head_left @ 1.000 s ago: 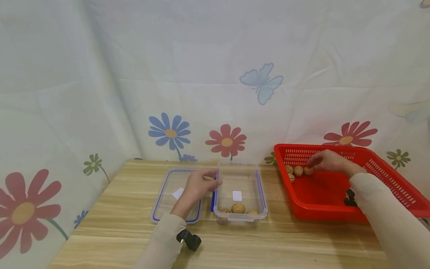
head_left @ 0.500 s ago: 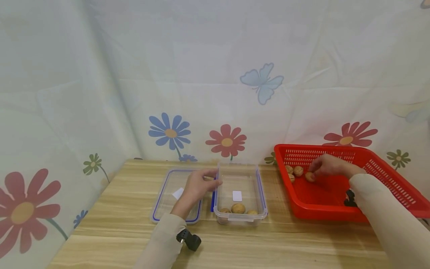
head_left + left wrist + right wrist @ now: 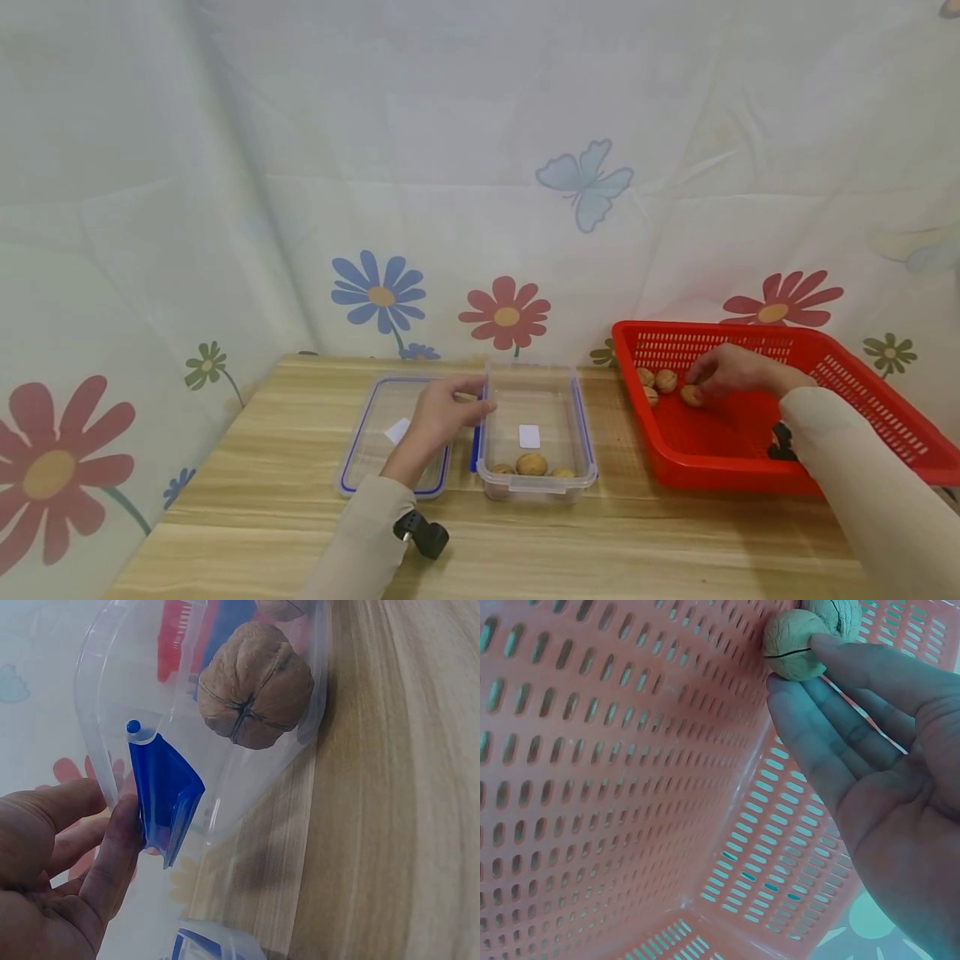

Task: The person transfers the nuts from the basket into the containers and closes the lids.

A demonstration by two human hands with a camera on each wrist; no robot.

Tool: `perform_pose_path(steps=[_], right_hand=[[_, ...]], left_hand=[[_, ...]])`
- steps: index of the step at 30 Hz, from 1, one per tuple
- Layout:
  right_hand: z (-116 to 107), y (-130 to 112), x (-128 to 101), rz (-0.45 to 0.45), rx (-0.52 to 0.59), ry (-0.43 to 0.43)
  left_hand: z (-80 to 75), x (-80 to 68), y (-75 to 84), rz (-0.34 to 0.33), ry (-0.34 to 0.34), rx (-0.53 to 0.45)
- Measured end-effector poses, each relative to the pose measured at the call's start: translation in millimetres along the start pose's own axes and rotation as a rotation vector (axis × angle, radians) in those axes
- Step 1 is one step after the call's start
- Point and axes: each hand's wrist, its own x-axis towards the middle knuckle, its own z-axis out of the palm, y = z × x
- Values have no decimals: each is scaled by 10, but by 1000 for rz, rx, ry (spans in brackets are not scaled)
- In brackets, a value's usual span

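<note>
Light wooden table [image 3: 247,500] backed by pale fabric backdrop [image 3: 450,125], creased, hung as corner. Printed flowers [image 3: 379,296] and blue butterfly [image 3: 585,183] seen on it. Scene evenly lit.

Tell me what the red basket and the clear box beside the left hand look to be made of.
Red basket: looks like moulded plastic, matt, its walls and floor pierced with regular slots. Clear box: see-through plastic with a slight gloss, probably rigid; the walnut inside shows through its wall, and a blue clasp hangs from its rim.
</note>
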Motion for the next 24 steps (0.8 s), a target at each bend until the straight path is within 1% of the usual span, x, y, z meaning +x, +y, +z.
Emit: perform_pose_path(steps=[3,7,10,19,24], right_hand=[[-8,-8,-16,-9,-7,6],[-38,-48,-55,-20,-10,37],[-62,-110,-85,-30,5,66],[-68,-288,-165,-103,39,117],[-85,-461,-257,-107,67,139]], left_hand=[[4,4,-8,-4,-1,3],[9,7,-15,-8,-5,3],[9,5,-14,-9,-6,-1],[1,0,-5,-15,-7,-5],[-11,-1,-10,-18,-5,6]])
